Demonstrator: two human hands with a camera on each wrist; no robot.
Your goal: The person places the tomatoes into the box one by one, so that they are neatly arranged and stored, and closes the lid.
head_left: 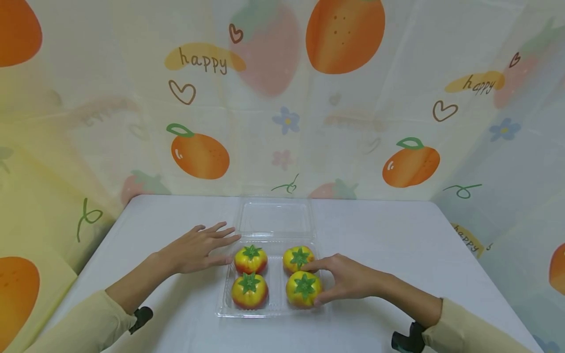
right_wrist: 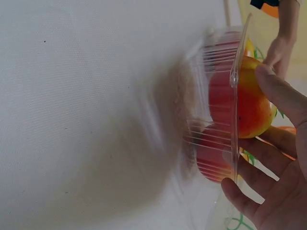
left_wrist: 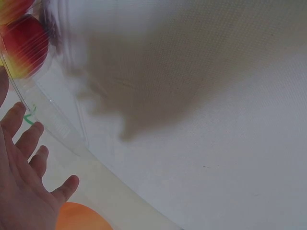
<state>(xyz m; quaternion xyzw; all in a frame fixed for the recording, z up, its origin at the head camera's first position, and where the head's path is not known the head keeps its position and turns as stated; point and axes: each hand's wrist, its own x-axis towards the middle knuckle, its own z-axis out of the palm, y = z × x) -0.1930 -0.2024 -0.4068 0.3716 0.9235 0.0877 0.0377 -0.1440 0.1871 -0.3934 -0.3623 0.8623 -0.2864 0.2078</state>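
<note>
A clear plastic clamshell box [head_left: 274, 310] lies with its lid [head_left: 275, 218] folded back. Inside it sit round yellow-and-red fruits with green star-shaped leaf tops. Two are on the left, a back-left fruit [head_left: 250, 262] and a front-left fruit [head_left: 249, 294]. On the right are a back-right fruit [head_left: 293, 256] and a front-right fruit [head_left: 303, 290]. My right hand [head_left: 353, 278] holds the front-right fruit between thumb and fingers; the right wrist view shows this fruit [right_wrist: 252, 112] partly above the rim. Fingers spread, my left hand [head_left: 198, 249] is at the box's left edge.
The box stands on a white-covered table [head_left: 176, 314]. Behind it hangs a cloth backdrop [head_left: 282, 147] printed with fruit, hearts and flowers. Dark camera mounts [head_left: 408, 338] sit at the wrists.
</note>
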